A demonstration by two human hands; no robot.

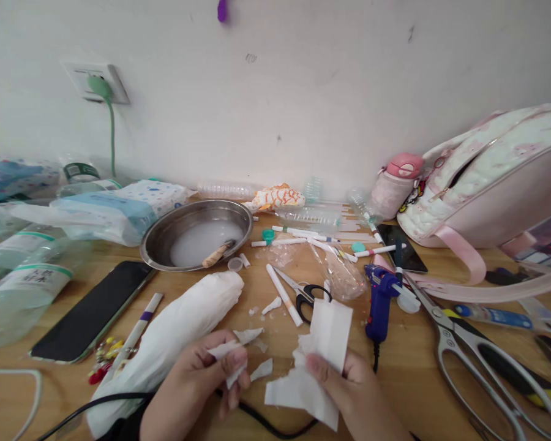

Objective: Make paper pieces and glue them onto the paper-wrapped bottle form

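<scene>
The left hand (201,375) pinches a torn strip (221,350); the right hand (354,387) pinches the ragged paper sheet (333,324); tearing appears partial (scraps (262,369) lie on the counter (411,367)); much sheet remains whole; the white-covered form (183,321) lies beside the left hand.

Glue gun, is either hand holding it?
No, the glue gun lies on the table, while the left hand and right hand both hold white paper.
</scene>
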